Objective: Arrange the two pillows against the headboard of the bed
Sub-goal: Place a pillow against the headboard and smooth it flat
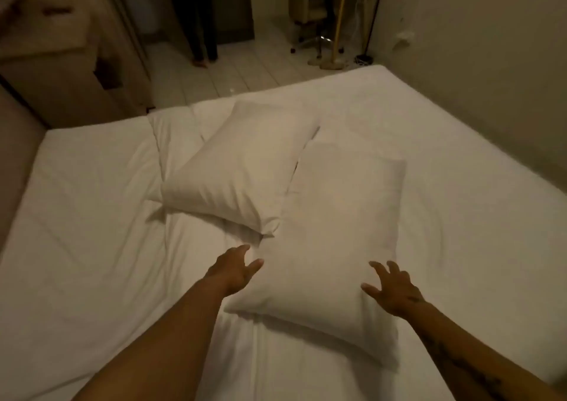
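Two white pillows lie in the middle of the white bed (pixel 92 216). The nearer pillow (pixel 334 232) lies lengthwise toward me. The farther pillow (pixel 242 164) lies at an angle to its left, and their edges touch. My left hand (pixel 236 270) is open at the near pillow's left edge, fingers spread. Over the same pillow's near right corner hovers my right hand (pixel 391 288), open, holding nothing. The padded headboard (pixel 15 143) runs along the left edge of the bed, apart from both pillows.
A wall (pixel 475 78) borders the bed on the right. Beyond the bed is tiled floor (pixel 245 69), where a person's legs (pixel 199 26) stand. An office chair (pixel 313 17) and a broom stand at the back right. A cabinet (pixel 61 63) sits at the left.
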